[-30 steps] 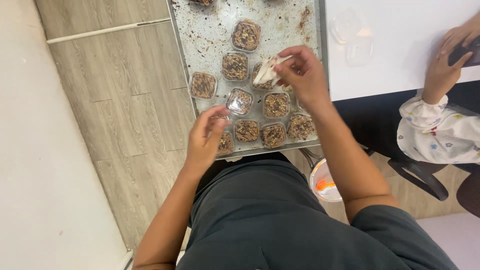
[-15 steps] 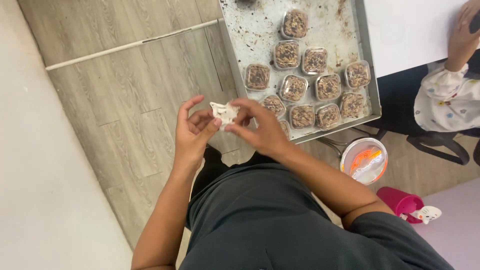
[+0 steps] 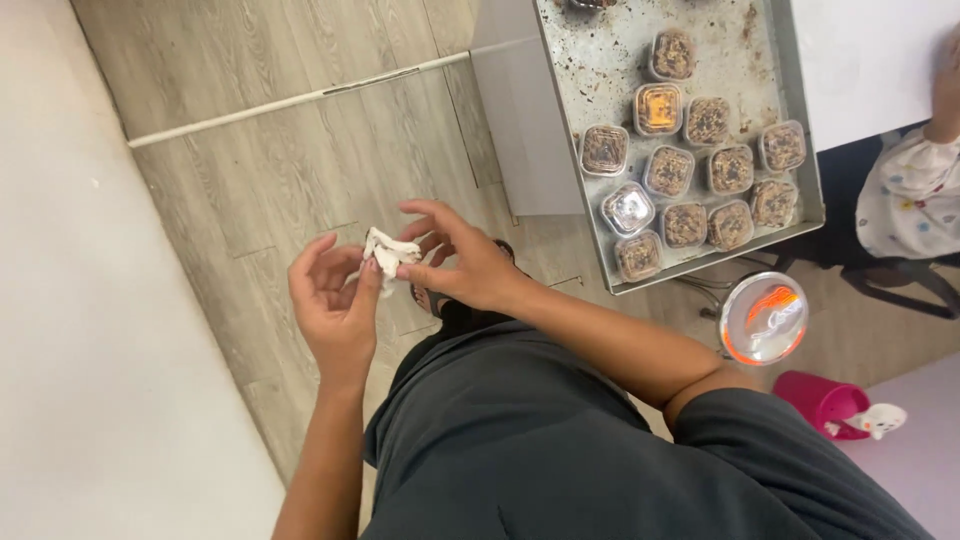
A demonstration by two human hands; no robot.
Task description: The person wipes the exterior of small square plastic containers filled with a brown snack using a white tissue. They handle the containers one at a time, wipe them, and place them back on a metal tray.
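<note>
Both my hands meet over the wooden floor, well left of the tray. My left hand [image 3: 335,300] and my right hand [image 3: 455,262] pinch a small crumpled white tissue [image 3: 388,252] between their fingertips. To the right, a worn metal baking tray [image 3: 600,80] carries several small clear lidded tubs [image 3: 668,171] filled with a brown mix; one tub [image 3: 658,108] shows orange and one [image 3: 628,208] has a shiny lid. My dark grey shirt fills the bottom of the view.
The tray lies on a grey surface beside a white table [image 3: 860,60]. Another person's patterned sleeve [image 3: 915,195] is at the right edge. On the floor below the tray stand a round lidded container with orange contents [image 3: 765,318] and a pink bucket [image 3: 825,400].
My right hand left the tray with the tissue and came left; both hands now hold it over the floor. The view swung left, so the tray sits further right.
</note>
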